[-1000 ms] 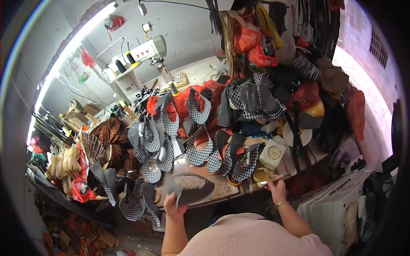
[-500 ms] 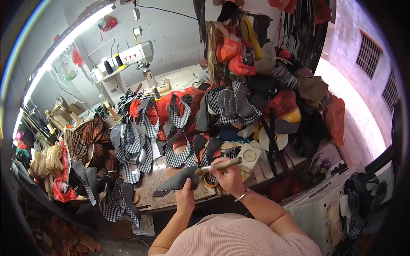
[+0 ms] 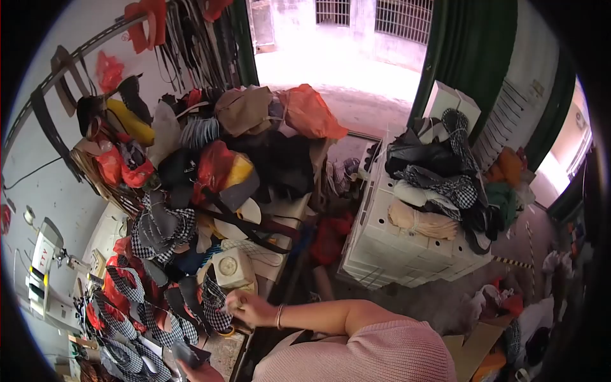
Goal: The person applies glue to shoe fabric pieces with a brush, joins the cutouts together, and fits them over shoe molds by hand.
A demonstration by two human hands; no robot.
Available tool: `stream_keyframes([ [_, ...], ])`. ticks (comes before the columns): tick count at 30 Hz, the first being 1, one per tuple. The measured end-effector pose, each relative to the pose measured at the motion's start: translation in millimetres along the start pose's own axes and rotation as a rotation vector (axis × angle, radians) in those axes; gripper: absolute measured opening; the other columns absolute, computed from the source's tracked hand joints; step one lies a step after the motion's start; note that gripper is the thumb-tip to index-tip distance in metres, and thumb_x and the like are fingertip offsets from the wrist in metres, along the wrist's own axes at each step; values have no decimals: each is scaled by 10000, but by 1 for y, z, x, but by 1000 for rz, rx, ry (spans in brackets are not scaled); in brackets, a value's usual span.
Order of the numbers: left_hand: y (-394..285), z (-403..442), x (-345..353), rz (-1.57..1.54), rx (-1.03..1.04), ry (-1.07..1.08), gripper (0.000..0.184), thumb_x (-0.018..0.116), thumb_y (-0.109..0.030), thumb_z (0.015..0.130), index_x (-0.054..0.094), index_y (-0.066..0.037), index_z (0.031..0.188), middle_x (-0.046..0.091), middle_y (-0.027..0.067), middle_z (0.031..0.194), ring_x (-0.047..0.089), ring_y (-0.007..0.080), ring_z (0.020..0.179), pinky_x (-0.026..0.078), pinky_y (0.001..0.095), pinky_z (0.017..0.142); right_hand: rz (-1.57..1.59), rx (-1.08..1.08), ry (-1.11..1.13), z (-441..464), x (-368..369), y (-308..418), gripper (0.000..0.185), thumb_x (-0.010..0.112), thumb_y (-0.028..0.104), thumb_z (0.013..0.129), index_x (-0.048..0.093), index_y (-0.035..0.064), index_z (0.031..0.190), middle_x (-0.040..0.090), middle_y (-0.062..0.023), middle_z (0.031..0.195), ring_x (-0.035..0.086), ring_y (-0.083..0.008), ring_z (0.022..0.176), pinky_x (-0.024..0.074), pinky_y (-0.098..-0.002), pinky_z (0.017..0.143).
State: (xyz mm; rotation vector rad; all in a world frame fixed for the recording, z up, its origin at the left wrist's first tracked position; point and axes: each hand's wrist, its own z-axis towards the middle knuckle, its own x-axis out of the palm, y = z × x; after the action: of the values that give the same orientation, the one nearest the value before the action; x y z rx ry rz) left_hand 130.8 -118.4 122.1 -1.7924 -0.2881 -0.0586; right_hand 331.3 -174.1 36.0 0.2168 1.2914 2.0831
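My left hand point(image 3: 202, 372), at the bottom edge of the view, grips a dark grey shoe-upper piece point(image 3: 189, 353). My right hand point(image 3: 253, 309) is closed around the brush, whose handle is mostly hidden by the fingers. It is over the front edge of the workbench point(image 3: 226, 353), just below a square cream container point(image 3: 233, 267). Black-and-white checked pieces with dark grey parts point(image 3: 213, 305) lie to the left of my right hand.
A white sewing machine point(image 3: 43, 264) stands at the left. Bags and fabric, including an orange bag point(image 3: 310, 111), are heaped at the back. White stacked boxes point(image 3: 375, 254) stand right of the bench, with bundled pieces point(image 3: 423, 219) on top.
The view has swung right, bringing the doorway and stacked boxes further in. My hands were together with the brush on the grey piece; now they are apart, the right one near the cream container.
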Motion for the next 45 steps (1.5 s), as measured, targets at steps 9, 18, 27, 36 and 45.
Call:
stream_keyframes([
  [9, 4, 44, -22, -594, -180, 157, 237, 530, -188, 841, 600, 2, 965, 633, 121, 860, 580, 197, 758, 462, 334, 671, -268, 100, 236, -51, -24, -63, 157, 564, 168, 803, 567, 12, 820, 546, -117, 852, 555, -298, 769, 453, -388, 699],
  [18, 17, 29, 18, -775, -371, 406, 226, 467, -173, 904, 546, -19, 1049, 614, 90, 1023, 596, 196, 924, 501, 317, 746, 622, 175, -32, 50, -41, 69, 179, 622, 34, 802, 516, 19, 945, 594, -77, 843, 582, -141, 789, 472, -254, 675],
  [27, 20, -5, 40, -546, -167, 310, 230, 522, -180, 888, 514, -40, 1069, 589, 54, 1039, 594, 153, 896, 505, 285, 717, 123, -455, 259, 35, -18, 92, 250, 693, 32, 721, 534, 41, 914, 607, -92, 893, 618, -247, 810, 497, -300, 676],
  [36, 17, -13, 34, -543, -161, 311, 224, 511, -164, 891, 507, -38, 1077, 569, 67, 1080, 570, 181, 960, 487, 321, 794, 159, -379, 303, 36, -22, 98, 224, 689, 31, 735, 558, 28, 918, 599, -86, 898, 610, -206, 821, 491, -289, 703],
  [45, 5, -12, 32, -558, -199, 291, 179, 522, -195, 885, 537, -67, 1009, 608, 35, 952, 598, 132, 806, 491, 277, 620, 125, -391, 228, 35, -27, 106, 212, 672, 43, 752, 527, 47, 907, 603, -106, 909, 609, -231, 813, 496, -296, 688],
])
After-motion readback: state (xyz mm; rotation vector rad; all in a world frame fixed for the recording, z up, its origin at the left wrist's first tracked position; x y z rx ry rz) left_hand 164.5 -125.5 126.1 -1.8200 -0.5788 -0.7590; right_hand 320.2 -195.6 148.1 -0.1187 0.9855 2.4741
